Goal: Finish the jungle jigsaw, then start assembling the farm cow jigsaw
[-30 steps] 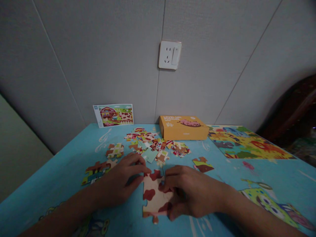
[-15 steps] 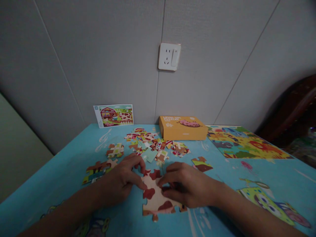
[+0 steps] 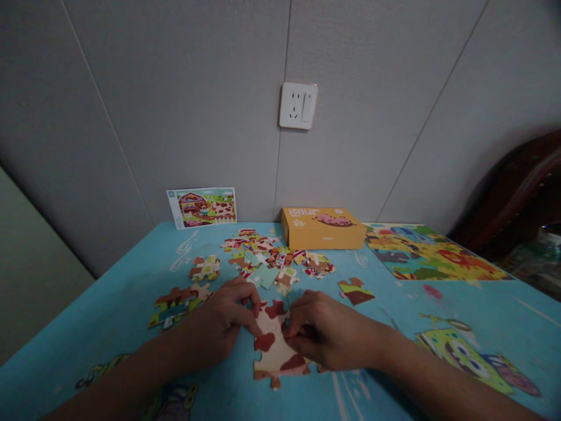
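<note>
Left hand (image 3: 230,318): thumb and finger spread, touching puzzle (image 3: 274,351)
Right hand (image 3: 326,330): fingertips bunched on puzzle; cannot tell if pinching
Pile (image 3: 277,258): beyond hands

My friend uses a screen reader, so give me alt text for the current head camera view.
A person's left hand and right hand are at a cream puzzle section with red patches on a blue cartoon-printed tabletop. Beyond are piled puzzle pieces, a yellow box and a farm-picture card upright by the grey wall.
</note>
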The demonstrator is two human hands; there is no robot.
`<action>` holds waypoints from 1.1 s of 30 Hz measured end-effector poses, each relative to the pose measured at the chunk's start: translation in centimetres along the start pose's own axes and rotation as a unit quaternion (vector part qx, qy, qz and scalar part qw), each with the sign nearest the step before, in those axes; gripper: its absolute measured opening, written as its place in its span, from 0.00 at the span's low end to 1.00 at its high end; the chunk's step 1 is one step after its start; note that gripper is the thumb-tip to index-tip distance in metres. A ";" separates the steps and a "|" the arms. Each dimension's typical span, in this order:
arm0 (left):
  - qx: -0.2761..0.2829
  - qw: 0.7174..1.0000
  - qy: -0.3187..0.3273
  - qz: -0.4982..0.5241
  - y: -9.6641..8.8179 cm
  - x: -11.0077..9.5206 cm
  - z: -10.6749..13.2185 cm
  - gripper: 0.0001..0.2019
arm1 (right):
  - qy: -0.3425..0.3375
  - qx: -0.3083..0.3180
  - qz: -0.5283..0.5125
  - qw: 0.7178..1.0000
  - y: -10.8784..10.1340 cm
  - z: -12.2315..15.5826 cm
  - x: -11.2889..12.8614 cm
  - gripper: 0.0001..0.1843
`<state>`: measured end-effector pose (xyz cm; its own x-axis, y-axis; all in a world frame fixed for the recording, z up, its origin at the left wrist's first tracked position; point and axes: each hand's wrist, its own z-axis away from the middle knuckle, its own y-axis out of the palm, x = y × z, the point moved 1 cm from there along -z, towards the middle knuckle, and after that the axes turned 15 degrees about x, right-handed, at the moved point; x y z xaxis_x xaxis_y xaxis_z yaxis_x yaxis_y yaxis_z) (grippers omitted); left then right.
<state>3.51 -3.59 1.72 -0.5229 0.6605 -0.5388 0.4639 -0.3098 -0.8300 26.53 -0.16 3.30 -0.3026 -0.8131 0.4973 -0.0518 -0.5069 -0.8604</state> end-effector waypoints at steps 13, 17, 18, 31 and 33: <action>-0.002 0.999 -0.042 0.034 0.9 -1.0 -0.5 0.18 | 0.059 -0.042 -0.061 0.996 1.0 -0.8 0.8 0.13; -0.011 0.998 -0.048 0.047 1.1 -0.8 -0.7 0.17 | 0.058 -0.054 -0.091 0.993 0.9 -1.0 1.1 0.12; -0.014 0.998 -0.049 0.047 1.1 -0.8 -0.7 0.17 | 0.060 -0.054 -0.095 0.992 0.9 -1.0 1.1 0.12; -0.005 0.998 -0.045 0.036 1.0 -0.5 -0.4 0.17 | 0.088 -0.077 -0.054 0.992 1.5 -1.1 0.6 0.08; -0.010 0.999 -0.035 0.031 1.0 -0.4 -0.4 0.16 | 0.092 -0.080 -0.047 0.991 1.4 -1.1 0.5 0.07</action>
<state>4.49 -3.87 1.16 -0.5410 0.5903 -0.5991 0.5112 -0.3348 -0.7916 25.27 -0.99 2.23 -0.4580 -0.6910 0.5592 -0.2331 -0.5137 -0.8257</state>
